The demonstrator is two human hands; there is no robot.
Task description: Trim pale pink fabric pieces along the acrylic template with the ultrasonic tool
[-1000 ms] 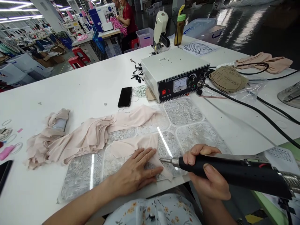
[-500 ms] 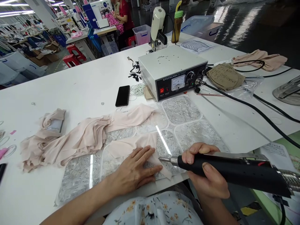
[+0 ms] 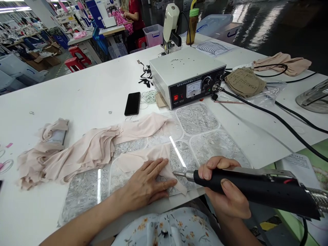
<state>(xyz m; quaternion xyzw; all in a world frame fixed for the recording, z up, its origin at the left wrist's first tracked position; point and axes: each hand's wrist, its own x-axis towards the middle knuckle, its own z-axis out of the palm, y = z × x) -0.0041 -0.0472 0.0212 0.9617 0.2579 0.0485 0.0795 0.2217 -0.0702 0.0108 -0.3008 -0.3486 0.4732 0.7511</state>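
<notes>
My left hand lies flat, fingers stretched, on a thin beige fabric piece spread over the grey marbled mat. In my right hand is a black handheld ultrasonic welder, fingers wrapped round its body. Its metal tip points left and meets the right edge of the fabric, just beside my left fingertips; whether it presses down I cannot tell. A layered stack of beige fabric pieces stretches from the left side of the table onto the mat.
Behind the mat stands the ultrasonic generator box, its red switch lit. A black cable runs from it to the right. Near it lie a phone, brown card patterns and a green-lidded bottle. A co-worker in red sits far back.
The whole view has shifted slightly, with the background things sitting a little left and up. Both hands, the welder and the fabric keep nearly the same positions.
</notes>
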